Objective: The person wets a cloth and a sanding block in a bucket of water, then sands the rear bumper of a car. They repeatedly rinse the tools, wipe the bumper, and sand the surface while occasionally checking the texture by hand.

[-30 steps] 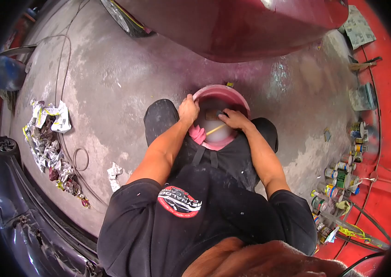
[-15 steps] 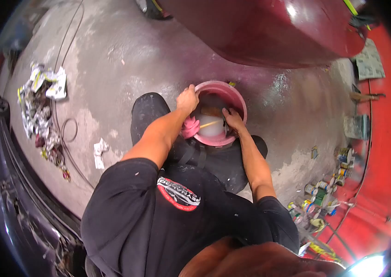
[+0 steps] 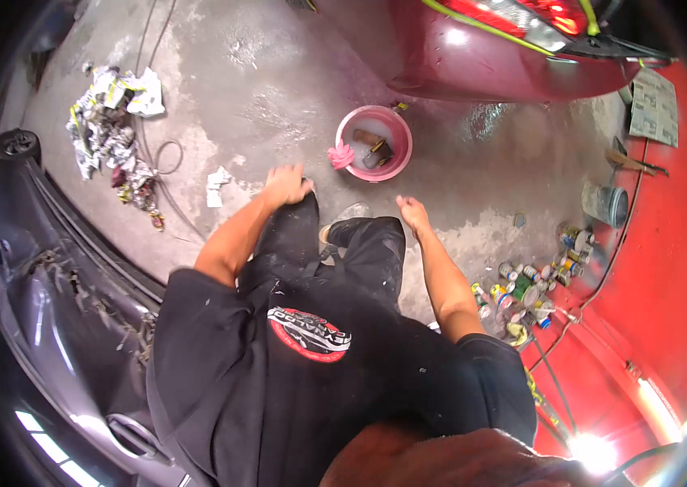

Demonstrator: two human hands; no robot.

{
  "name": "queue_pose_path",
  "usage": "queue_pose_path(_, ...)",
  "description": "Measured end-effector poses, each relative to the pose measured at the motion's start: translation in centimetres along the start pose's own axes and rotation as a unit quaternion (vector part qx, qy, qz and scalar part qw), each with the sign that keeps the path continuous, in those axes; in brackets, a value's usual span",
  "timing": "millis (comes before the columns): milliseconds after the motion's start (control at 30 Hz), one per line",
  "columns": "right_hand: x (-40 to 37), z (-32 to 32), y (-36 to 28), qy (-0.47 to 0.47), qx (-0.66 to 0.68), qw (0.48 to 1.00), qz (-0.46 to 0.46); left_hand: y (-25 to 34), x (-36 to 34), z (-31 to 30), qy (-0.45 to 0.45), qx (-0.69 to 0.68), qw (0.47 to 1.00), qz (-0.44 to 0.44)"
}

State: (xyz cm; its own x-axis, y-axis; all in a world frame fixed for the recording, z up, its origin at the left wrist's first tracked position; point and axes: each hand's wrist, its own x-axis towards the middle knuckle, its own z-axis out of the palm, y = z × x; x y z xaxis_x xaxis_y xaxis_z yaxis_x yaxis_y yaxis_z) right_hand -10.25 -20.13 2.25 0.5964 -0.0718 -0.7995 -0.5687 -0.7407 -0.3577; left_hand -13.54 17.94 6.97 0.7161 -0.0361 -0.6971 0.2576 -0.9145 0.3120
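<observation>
My left hand (image 3: 287, 186) lies over my left knee, fingers stretched out and nothing in it. In the air to the right of my legs, my right hand (image 3: 413, 213) has its fingers curled in, with nothing visible in them. Ahead of both hands stands a pink bucket (image 3: 409, 146) on the floor, touched by neither. Cloudy liquid fills its bottom, and a brown block (image 3: 368, 138) and a dark object with a yellow edge (image 3: 377, 154) sit in it. A crumpled pink cloth (image 3: 341, 157) hangs on the bucket's left rim.
A dark red car body (image 3: 473, 65) with a tail light overhangs the floor ahead. Crumpled masking paper (image 3: 112, 134) and a hose (image 3: 170, 158) lie left, beside a damaged dark bumper (image 3: 76, 308). Several cans (image 3: 526, 284) and a grey bucket (image 3: 605, 204) line the red wall.
Both hands have let go of the pink bucket, which now stands farther ahead on the floor. My left hand has moved to my knee, and I am more upright.
</observation>
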Motion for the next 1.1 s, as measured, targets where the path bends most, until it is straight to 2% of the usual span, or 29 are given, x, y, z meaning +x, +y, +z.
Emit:
queue_pose_path(33, -5.0, -0.9, -1.1, -0.006, -0.075, 0.997, 0.012, -2.1, -3.1, 1.4, -0.074, 0.002, 0.997, 0.017)
queue_pose_path(67, -7.2, -0.6, 0.5, -0.025, -0.116, 0.993, -0.008, -3.3, -6.4, 1.9, -0.167, 0.004, 0.984, 0.067)
queue_pose_path(100, -9.3, 0.3, 2.6, -0.044, -0.157, 0.986, -0.024, -2.9, -11.6, 1.4, -0.129, 0.023, 0.989, 0.062)
queue_pose_path(167, -17.1, -0.7, 1.6, -0.216, -0.110, 0.970, 0.003, -2.3, -18.8, -1.5, -0.090, 0.045, 0.993, 0.066)
queue_pose_path(200, -19.8, -1.8, 0.0, -0.207, -0.104, 0.973, 0.002, -2.4, -21.0, -3.9, -0.107, -0.027, 0.990, 0.089)
queue_pose_path(233, -22.3, -2.5, -1.4, -0.258, -0.172, 0.951, 0.003, -2.6, -23.0, -6.6, -0.127, -0.098, 0.981, 0.110)
queue_pose_path(267, -24.7, -2.8, -2.3, -0.308, -0.239, 0.921, 0.008, -2.2, -24.9, -10.1, -0.055, -0.140, 0.983, 0.102)
queue_pose_path(300, -26.3, -3.5, -2.7, -0.291, -0.192, 0.936, -0.043, -1.9, -26.7, -13.5, 0.013, -0.183, 0.979, 0.093)
queue_pose_path(333, -26.6, -4.9, -3.2, -0.270, -0.145, 0.947, -0.095, -2.9, -27.0, -16.1, 0.162, -0.215, 0.956, 0.115)
queue_pose_path(367, -26.3, -6.9, -3.8, -0.221, -0.122, 0.947, -0.200, -3.3, -28.1, -20.1, 0.256, -0.245, 0.929, 0.107)
queue_pose_path(400, -28.7, -8.7, -7.9, -0.013, -0.223, 0.953, -0.207, -3.5, -29.3, -24.8, 0.349, -0.309, 0.865, 0.184)
queue_pose_path(433, -30.0, -11.6, -10.9, 0.122, -0.236, 0.923, -0.279, -2.6, -32.2, -30.2, 0.409, -0.300, 0.848, 0.154)
queue_pose_path(467, -35.3, -14.9, -17.0, 0.230, -0.213, 0.918, -0.242, -2.9, -34.0, -33.6, 0.477, -0.414, 0.741, 0.229)
queue_pose_path(500, -39.0, -17.5, -20.6, 0.362, -0.222, 0.864, -0.271, -3.0, -37.3, -37.5, 0.504, -0.422, 0.671, 0.343)
queue_pose_path(533, -44.9, -19.1, -24.8, 0.420, -0.127, 0.850, -0.290, -1.9, -41.6, -41.7, 0.592, -0.211, 0.609, 0.484)
queue_pose_path(567, -50.4, -19.1, -28.3, 0.485, -0.063, 0.794, -0.361, -0.3, -44.9, -42.9, 0.642, -0.212, 0.509, 0.533)
queue_pose_path(600, -55.3, -18.7, -30.4, 0.486, 0.055, 0.773, -0.404, 0.0, -47.7, -44.2, 0.628, -0.180, 0.439, 0.616)
queue_pose_path(633, -60.9, -14.6, -33.4, 0.602, -0.027, 0.673, -0.429, -0.5, -50.3, -45.5, 0.585, -0.141, 0.391, 0.696)
queue_pose_path(667, -64.1, -11.9, -34.8, 0.611, -0.033, 0.603, -0.513, -0.9, -52.4, -46.0, 0.550, -0.108, 0.364, 0.744)
queue_pose_path(733, -68.6, -10.5, -36.8, 0.543, -0.039, 0.471, -0.694, -1.7, -55.0, -47.0, 0.500, -0.077, 0.339, 0.793)
queue_pose_path(800, -70.6, -8.8, -37.3, 0.489, -0.034, 0.395, -0.777, -2.4, -55.9, -47.6, 0.461, -0.075, 0.337, 0.818)
queue_pose_path(933, -71.0, -5.8, -37.3, 0.475, -0.019, 0.352, -0.807, -4.8, -55.5, -48.4, 0.398, -0.097, 0.334, 0.849)
queue_pose_path(1100, -69.5, -4.2, -36.7, 0.452, 0.028, 0.368, -0.812, -5.7, -51.1, -47.6, 0.280, -0.150, 0.442, 0.839)
